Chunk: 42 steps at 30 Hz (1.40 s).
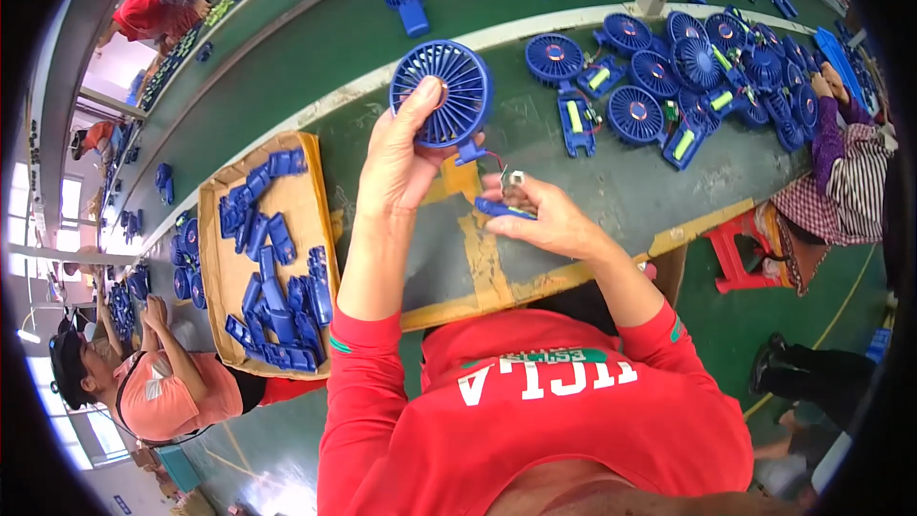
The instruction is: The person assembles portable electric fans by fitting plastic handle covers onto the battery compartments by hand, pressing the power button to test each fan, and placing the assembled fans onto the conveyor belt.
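Observation:
My left hand (399,155) grips a round blue fan head (444,96) above the bench, thumb across its slatted grille. Below the head, a thin red wire runs from its short neck toward my right hand (549,218). That hand is closed around a blue handle part (503,209), with a small metallic or pale piece showing near the fingertips. The handle part looks separate from the fan head, with only the wire between them. My right fingers partly hide it.
A cardboard tray (320,182) of blue handle pieces stands at left. Several fan heads with exposed batteries (635,115) pile up at right. Beyond a pale rail, a green conveyor (287,67) carries more fans. Co-workers sit on both sides; a red stool (740,253) stands at right.

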Each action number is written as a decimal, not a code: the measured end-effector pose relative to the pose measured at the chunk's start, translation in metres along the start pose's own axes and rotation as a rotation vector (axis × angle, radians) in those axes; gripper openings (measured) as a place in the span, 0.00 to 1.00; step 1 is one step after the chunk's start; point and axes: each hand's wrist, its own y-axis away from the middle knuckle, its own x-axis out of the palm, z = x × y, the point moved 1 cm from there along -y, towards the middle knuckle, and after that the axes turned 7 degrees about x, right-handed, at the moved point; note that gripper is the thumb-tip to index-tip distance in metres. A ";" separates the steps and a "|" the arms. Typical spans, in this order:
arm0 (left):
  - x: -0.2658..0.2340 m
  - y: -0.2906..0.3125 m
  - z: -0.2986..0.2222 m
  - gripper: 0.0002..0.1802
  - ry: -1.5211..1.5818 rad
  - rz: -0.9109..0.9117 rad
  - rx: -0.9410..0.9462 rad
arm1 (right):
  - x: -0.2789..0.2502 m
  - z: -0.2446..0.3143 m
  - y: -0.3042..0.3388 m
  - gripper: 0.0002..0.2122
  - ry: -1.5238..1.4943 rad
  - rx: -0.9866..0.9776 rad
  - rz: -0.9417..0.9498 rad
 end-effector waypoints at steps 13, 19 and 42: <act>-0.037 0.028 0.039 0.20 0.053 -0.181 -0.059 | 0.002 -0.033 0.041 0.20 -0.649 0.283 0.009; -0.037 0.034 0.035 0.20 0.045 -0.213 0.008 | 0.001 -0.038 0.038 0.15 -0.831 0.379 0.101; -0.009 0.062 0.084 0.21 -0.160 -0.139 0.031 | 0.024 -0.015 0.042 0.11 -0.552 0.238 -0.065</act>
